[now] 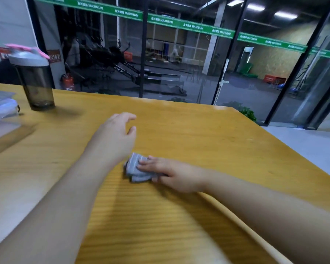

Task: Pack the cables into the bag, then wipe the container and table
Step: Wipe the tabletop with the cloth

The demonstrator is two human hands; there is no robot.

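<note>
head view: only one camera here
right hand (171,175): flat on the grey cloth (136,168), straight fingers pressing it onto the wooden table (198,141)
left hand (116,132): above the table just past the cloth, fingers loosely spread, holding nothing
clear plastic container (0,113): far left edge of the table, pretty blurry
shaker bottle (35,79): smoky body, grey lid, pink flip cap, upright near the container

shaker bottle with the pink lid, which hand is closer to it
Left. The left hand hovers open over the table, right of the shaker bottle and nearer the person. The right hand is farther right, fingers pressing the grey cloth.
</note>
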